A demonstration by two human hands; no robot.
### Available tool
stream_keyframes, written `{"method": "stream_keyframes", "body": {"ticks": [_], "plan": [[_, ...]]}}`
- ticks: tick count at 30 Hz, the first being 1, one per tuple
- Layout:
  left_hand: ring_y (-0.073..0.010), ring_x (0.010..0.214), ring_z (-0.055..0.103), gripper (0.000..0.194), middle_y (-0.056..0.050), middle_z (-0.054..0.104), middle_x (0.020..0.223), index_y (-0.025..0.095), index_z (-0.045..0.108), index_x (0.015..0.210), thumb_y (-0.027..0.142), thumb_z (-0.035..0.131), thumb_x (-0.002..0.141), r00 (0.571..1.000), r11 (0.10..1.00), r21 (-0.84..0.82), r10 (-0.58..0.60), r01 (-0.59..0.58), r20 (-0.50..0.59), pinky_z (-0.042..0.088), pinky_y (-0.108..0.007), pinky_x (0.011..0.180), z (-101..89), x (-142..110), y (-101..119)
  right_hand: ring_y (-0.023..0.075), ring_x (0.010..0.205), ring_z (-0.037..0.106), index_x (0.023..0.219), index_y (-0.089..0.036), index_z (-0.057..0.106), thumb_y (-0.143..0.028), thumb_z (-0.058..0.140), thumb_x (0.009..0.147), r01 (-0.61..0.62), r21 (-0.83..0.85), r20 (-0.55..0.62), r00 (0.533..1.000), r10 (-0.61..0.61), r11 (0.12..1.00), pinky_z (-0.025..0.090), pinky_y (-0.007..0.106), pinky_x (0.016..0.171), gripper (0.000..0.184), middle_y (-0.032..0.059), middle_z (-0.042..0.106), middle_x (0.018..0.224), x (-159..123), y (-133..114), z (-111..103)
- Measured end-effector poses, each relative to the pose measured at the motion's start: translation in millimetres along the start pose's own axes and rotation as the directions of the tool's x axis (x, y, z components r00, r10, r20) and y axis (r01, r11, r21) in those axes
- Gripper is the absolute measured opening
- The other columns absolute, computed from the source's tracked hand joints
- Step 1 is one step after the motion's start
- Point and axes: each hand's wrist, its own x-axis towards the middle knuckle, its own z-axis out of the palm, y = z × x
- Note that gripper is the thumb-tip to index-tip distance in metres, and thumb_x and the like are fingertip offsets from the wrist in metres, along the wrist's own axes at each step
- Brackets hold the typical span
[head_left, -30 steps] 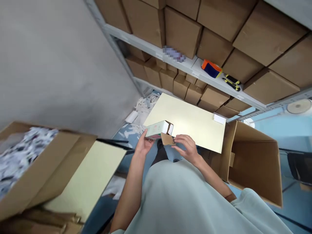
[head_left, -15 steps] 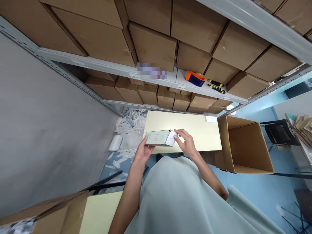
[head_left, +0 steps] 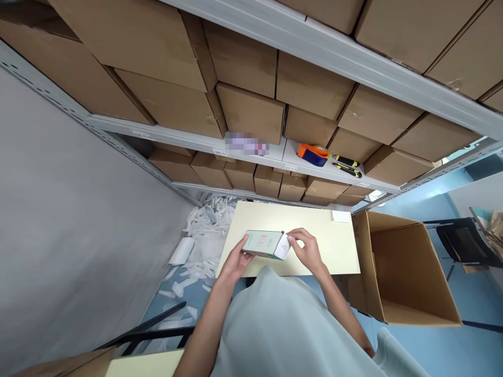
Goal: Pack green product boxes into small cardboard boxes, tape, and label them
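A small light-green carton (head_left: pixel 262 242) with faint print lies tilted in my left hand (head_left: pixel 237 258), thumb on top and fingers beneath. Its white end flap (head_left: pixel 282 246) faces right. My right hand (head_left: pixel 307 248) is at that end, its thumb and forefinger pinching the flap's upper edge. What is inside the carton cannot be seen. Below the hands is the cream-coloured table (head_left: pixel 330 251), with a small white card stack (head_left: pixel 341 216) at its far right corner.
A shelf rack packed with brown boxes (head_left: pixel 251 112) rises beyond the table. On its ledge are an orange-and-blue tape dispenser (head_left: pixel 313 155) and yellow-black utility knives (head_left: pixel 346 165). A large open carton (head_left: pixel 412 272) stands at right. White scraps (head_left: pixel 208 225) cover the floor at left.
The view has tipped upward, so table and shelf sit lower in the picture. The carton stays in both hands, the right still at its white end flap.
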Motion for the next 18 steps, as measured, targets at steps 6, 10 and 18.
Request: {"method": "stream_keyframes", "body": {"ticks": [6, 10, 18], "plan": [[-0.0181, 0.079, 0.08, 0.025, -0.009, 0.086, 0.105, 0.017, 0.076, 0.12, 0.029, 0.082, 0.099, 0.997, 0.995, 0.099, -0.034, 0.027, 0.064, 0.063, -0.023, 0.067, 11.9, 1.1, -11.1, 0.0218, 0.094, 0.081, 0.102, -0.025, 0.089, -0.046, 0.072, 0.11, 0.006, 0.182, 0.018, 1.0, -0.01, 0.983, 0.066, 0.032, 0.077, 0.028, 0.0095, 0.085, 0.102, 17.8, -0.2, -13.5], [-0.0185, 0.078, 0.079, 0.022, -0.009, 0.085, 0.105, 0.018, 0.076, 0.119, 0.03, 0.079, 0.101, 0.997, 0.993, 0.104, -0.059, 0.055, 0.039, 0.063, -0.025, 0.067, 20.0, 3.3, -17.8, 0.0228, 0.09, 0.082, 0.098, -0.026, 0.091, -0.045, 0.076, 0.107, -0.013, 0.214, -0.003, 1.0, 0.014, 0.977, 0.067, 0.033, 0.073, 0.026, 0.0091, 0.086, 0.1, 17.4, -3.8, -11.5], [-0.022, 0.082, 0.08, 0.023, -0.009, 0.085, 0.103, 0.019, 0.077, 0.121, 0.033, 0.075, 0.102, 0.997, 0.994, 0.084, -0.068, 0.063, 0.048, 0.062, -0.028, 0.068, 29.2, 7.5, -23.1, 0.0264, 0.095, 0.083, 0.096, -0.03, 0.094, -0.045, 0.087, 0.097, -0.14, 0.31, -0.034, 0.987, 0.158, 0.94, 0.069, 0.039, 0.079, 0.017, 0.0093, 0.087, 0.103, 15.3, -5.5, -5.9]]}}
